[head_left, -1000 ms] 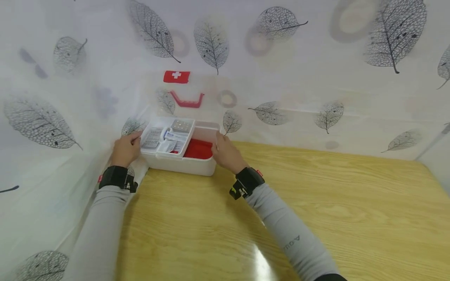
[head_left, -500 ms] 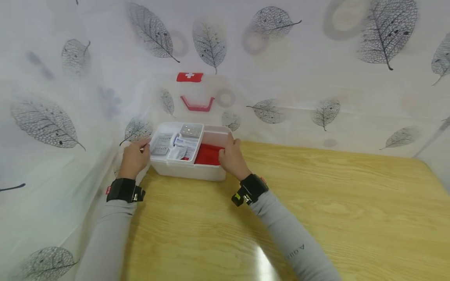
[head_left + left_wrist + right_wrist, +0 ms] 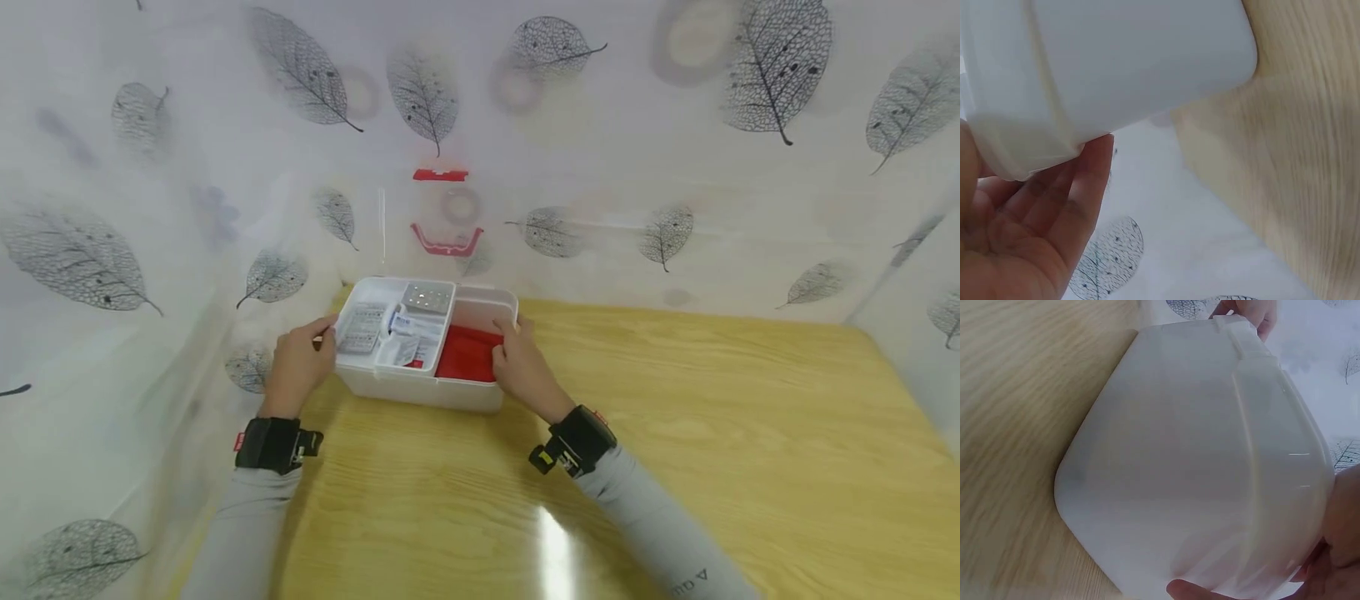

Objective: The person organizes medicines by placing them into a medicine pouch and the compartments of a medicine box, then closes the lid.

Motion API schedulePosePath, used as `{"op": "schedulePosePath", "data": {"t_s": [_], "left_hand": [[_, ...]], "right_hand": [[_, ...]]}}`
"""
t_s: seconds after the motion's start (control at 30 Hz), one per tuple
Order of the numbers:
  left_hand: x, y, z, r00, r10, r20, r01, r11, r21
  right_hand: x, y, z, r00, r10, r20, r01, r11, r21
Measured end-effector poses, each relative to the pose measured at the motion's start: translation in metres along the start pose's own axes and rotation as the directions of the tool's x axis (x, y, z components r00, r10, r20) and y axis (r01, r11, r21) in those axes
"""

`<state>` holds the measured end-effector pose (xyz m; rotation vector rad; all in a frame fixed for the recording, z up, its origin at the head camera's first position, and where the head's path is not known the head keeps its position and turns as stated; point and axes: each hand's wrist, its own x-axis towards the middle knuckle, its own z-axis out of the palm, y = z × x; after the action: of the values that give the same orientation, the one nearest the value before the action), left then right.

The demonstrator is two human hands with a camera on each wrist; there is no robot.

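Note:
A white plastic first-aid box [image 3: 420, 396] sits on the table, its see-through lid raised at the back with a red handle [image 3: 447, 248] and a red tab [image 3: 440, 175]. My left hand [image 3: 300, 367] grips the left rim; in the left wrist view, its fingers lie under the box's lip. My right hand [image 3: 528, 375] holds the right rim, its thumb over the inside. On the left, a white tray [image 3: 377, 290] carries a silver blister pack [image 3: 427, 297], printed packets [image 3: 362, 327] and a small blue-and-white item [image 3: 405, 322]. Something red [image 3: 468, 354] lies in the right part.
The wood-grain table [image 3: 690, 450] stretches to the right and front. A pale leaf-printed sheet [image 3: 570, 167] hangs behind the box and along the left side, close to my left arm.
The box, held by both hands, has moved to the right and nearer to me. Its lid has changed tilt, so the red tab looks thinner. The head view has shifted slightly.

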<state>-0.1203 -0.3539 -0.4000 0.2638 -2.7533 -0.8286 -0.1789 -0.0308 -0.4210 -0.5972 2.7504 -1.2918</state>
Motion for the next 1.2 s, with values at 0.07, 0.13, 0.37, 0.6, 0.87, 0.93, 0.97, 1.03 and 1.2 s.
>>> {"op": "schedulePosePath", "data": {"t_s": [0.07,0.13,0.37,0.6,0.87,0.93,0.97,1.03,1.2], "left_hand": [[-0.007,0.006,0.003,1.000,0.009,0.003,-0.009,1.000,-0.008],[-0.013,0.013,0.007,1.000,0.022,0.005,-0.022,1.000,-0.019],[-0.037,0.036,0.023,1.000,0.028,-0.009,-0.029,0.998,-0.054],[-0.059,0.060,0.036,0.999,0.038,-0.019,-0.039,0.998,-0.054],[-0.075,0.084,0.048,0.999,0.052,0.013,-0.052,0.997,-0.062],[-0.076,0.089,0.052,0.998,0.057,0.024,-0.055,0.996,-0.071],[-0.076,0.092,0.054,0.998,0.060,0.030,-0.058,0.995,-0.076],[-0.076,0.097,0.057,0.996,0.074,0.042,-0.070,0.994,-0.088],[-0.076,0.112,0.064,0.989,0.114,0.093,-0.106,0.991,-0.084]], "right_hand": [[-0.010,0.003,-0.006,1.000,-0.002,0.000,0.002,1.000,-0.002],[-0.020,0.006,-0.012,1.000,0.001,-0.004,-0.001,1.000,0.005],[-0.052,0.020,-0.034,1.000,-0.022,-0.014,0.022,1.000,0.001],[-0.084,0.032,-0.051,0.999,-0.030,-0.040,0.029,0.999,-0.018],[-0.112,0.043,-0.071,0.996,-0.021,-0.082,0.018,0.999,-0.032],[-0.116,0.046,-0.075,0.996,-0.008,-0.092,0.004,0.999,-0.038],[-0.117,0.048,-0.077,0.996,-0.002,-0.095,-0.002,0.999,-0.040],[-0.121,0.052,-0.083,0.995,0.009,-0.100,-0.013,0.999,-0.042],[-0.130,0.060,-0.097,0.995,0.039,-0.093,-0.044,0.998,-0.050]]}}
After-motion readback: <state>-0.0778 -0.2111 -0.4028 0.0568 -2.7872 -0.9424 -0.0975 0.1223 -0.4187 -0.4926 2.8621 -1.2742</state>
